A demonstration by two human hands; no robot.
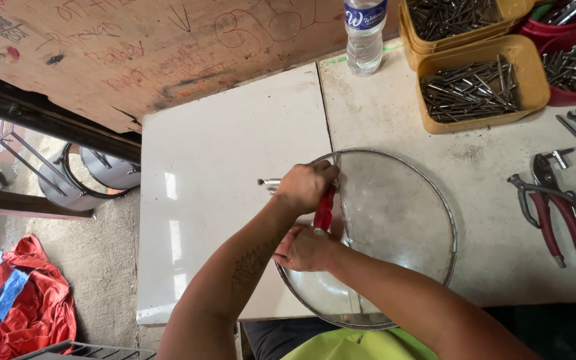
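Glass lid (395,220) lay flat on the white tabletop (221,173), its metal rim straddling the seam between the two slabs, near the front edge. Both hands were at the lid's left rim.

Left hand (307,187) was clenched around the upper end of a red-handled tool (325,210), with a metal tip (268,183) poking out to the left of the fist. Looked like a hand riveter or pliers, but I couldn't tell which (the head was hidden by the knuckles). Right hand (305,248) was closed low on the same spot, fingers pressing at the rim below the red handle; whether it gripped the handle or just pinned the lid wasn't clear.

My read on doing this well:
- Tool square to the rim, not canted, so the squeeze went into the metal band and not the glass.
- Lid pinned flat by the lower hand; glossy slab, so it would slide easily.
- Slow, even squeeze. Main risk I saw was a slip chipping the glass edge.

Well clear to the right: red-handled pliers (555,223) and wrenches on the bench, yellow trays of nails (475,87) at the back, plastic water bottle (365,33) beside them. None touched the lid.
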